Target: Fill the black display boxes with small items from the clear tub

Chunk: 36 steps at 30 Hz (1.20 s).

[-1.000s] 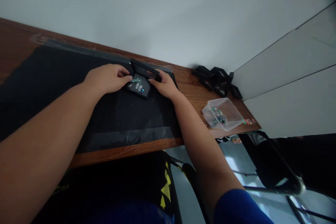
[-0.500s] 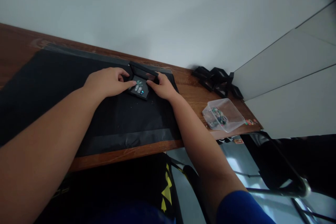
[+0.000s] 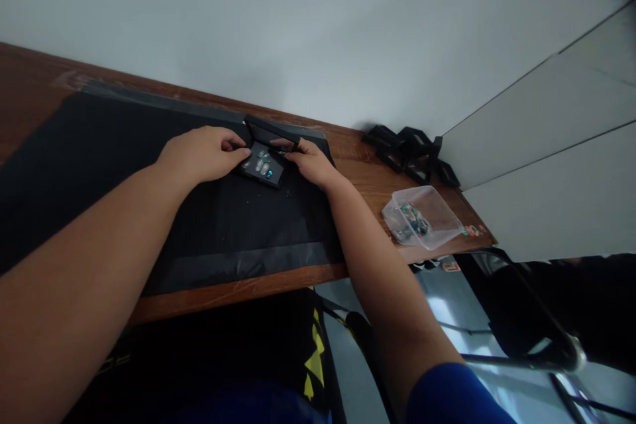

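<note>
A small black hinged case lies open on a black mat, its lid tilted up at the back. Several small teal and silver pieces sit on its black base. My left hand rests at the case's left side, fingers curled, fingertips touching the base edge. On the right side my right hand pinches the case where lid and base meet.
The mat covers a wooden table against a white wall. A pile of black cases lies at the far right corner. A clear plastic tub holding small colourful pieces stands near the right edge. A chair frame is below.
Both hands have stayed on the case with small finger shifts. My left fingertips drew back slightly from the pieces toward the base edge.
</note>
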Tool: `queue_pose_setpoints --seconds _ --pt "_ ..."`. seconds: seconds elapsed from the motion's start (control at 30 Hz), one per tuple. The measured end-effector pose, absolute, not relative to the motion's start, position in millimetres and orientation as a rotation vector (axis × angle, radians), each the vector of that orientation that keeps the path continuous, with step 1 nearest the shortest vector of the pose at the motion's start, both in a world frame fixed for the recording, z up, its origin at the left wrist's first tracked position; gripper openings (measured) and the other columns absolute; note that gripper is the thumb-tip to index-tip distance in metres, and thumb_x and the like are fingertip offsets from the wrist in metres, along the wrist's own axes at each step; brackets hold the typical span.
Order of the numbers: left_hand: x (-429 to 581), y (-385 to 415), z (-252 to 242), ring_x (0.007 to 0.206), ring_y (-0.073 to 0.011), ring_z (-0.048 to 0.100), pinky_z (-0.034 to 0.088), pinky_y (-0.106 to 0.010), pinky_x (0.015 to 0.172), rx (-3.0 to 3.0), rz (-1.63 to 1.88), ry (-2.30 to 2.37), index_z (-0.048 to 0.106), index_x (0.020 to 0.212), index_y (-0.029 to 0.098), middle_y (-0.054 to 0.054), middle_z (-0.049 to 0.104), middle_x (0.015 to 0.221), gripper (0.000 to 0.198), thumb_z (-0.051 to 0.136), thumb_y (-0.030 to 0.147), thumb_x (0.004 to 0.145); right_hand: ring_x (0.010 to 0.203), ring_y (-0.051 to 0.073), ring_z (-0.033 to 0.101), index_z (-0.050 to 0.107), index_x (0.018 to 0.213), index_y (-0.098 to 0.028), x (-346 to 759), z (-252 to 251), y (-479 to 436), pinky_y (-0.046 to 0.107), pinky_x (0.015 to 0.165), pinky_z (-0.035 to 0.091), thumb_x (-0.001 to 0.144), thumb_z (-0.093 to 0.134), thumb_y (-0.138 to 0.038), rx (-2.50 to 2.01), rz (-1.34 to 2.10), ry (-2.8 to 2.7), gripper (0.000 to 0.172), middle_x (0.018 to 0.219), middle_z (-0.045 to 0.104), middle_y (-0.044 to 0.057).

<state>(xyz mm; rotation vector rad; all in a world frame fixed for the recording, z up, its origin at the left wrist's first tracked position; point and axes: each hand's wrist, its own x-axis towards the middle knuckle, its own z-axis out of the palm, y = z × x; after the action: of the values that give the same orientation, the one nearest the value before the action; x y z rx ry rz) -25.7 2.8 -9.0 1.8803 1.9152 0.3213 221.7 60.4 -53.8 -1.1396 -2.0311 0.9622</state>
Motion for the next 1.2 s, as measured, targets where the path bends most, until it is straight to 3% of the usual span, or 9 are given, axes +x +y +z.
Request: queue_pose_setpoints --seconds 0.27,0.47,0.6,0.77,1.0,1.13,1.2 --pt "-24.3 1.9 -11.2 0.119 -0.0401 0.076 0.059 -0.053 0.097 1.886 0.356 1.954 0.083 0.134 0.037 -0.007 0.082 0.134 0.059 0.06 0.069 0.089 0.115 0.025 0.078 0.082 0.099 -0.022 210.6 -65.8 68.5 0.048 0.119 0.056 0.09 0.063 -0.013 -1.268 0.862 -1.804 0.022 0.108 0.086 0.002" --pt "-24.8 2.4 -13.0 0.117 -0.0411 0.076 0.06 -0.056 0.095 1.888 0.37 1.941 0.086 0.129 0.039 -0.007 0.083 0.129 0.059 0.061 0.072 0.088 0.107 0.025 0.079 0.085 0.092 -0.021 209.9 -66.7 68.5 0.048 0.114 0.059 0.083 0.073 -0.016 -1.304 0.881 -1.715 0.015 0.101 0.086 0.002" --pt "-24.7 2.2 -11.9 0.118 -0.0416 0.076 0.059 -0.055 0.094 1.874 0.367 1.947 0.086 0.128 0.039 -0.007 0.083 0.131 0.06 0.062 0.075 0.086 0.105 0.025 0.078 0.085 0.097 -0.02 212.6 -63.2 70.0 0.049 0.113 0.06 0.079 0.076 -0.013 -1.317 0.955 -1.705 0.021 0.102 0.085 0.002" --pt "-22.7 1.2 -11.6 0.111 -0.0418 0.076 0.059 -0.055 0.09 1.875 0.415 1.948 0.087 0.121 0.036 -0.009 0.084 0.123 0.056 0.064 0.072 0.084 0.103 0.021 0.075 0.081 0.115 -0.022 222.0 -50.8 62.3 0.046 0.111 0.059 0.068 0.086 -0.013 -1.286 1.116 -1.707 0.049 0.099 0.078 0.0" --pt "-15.8 -6.3 -3.2 0.105 -0.0364 0.076 0.056 -0.048 0.084 1.867 0.397 1.961 0.086 0.111 0.03 -0.01 0.084 0.115 0.046 0.066 0.065 0.089 0.107 0.023 0.073 0.078 0.1 -0.023 232.8 -23.5 37.3 0.039 0.102 0.06 0.062 0.097 -0.04 -1.11 1.474 -1.796 0.045 0.105 0.081 0.002" --pt "-15.1 -7.2 -2.9 0.107 -0.0355 0.075 0.054 -0.046 0.084 1.861 0.384 1.96 0.085 0.108 0.031 -0.009 0.084 0.116 0.044 0.067 0.066 0.09 0.112 0.023 0.07 0.079 0.106 -0.025 237.0 -12.0 31.5 0.036 0.098 0.057 0.061 0.1 -0.043 -1.159 1.271 -1.846 0.053 0.114 0.08 0.003" --pt "-14.6 -6.0 -4.5 0.108 -0.0373 0.075 0.055 -0.047 0.086 1.841 0.373 1.982 0.084 0.105 0.031 -0.009 0.083 0.117 0.043 0.068 0.067 0.088 0.1 0.019 0.066 0.074 0.094 -0.023 238.8 -7.5 29.0 0.032 0.088 0.053 0.06 0.102 -0.043 -1.262 1.041 -1.804 0.049 0.101 0.076 0.001"
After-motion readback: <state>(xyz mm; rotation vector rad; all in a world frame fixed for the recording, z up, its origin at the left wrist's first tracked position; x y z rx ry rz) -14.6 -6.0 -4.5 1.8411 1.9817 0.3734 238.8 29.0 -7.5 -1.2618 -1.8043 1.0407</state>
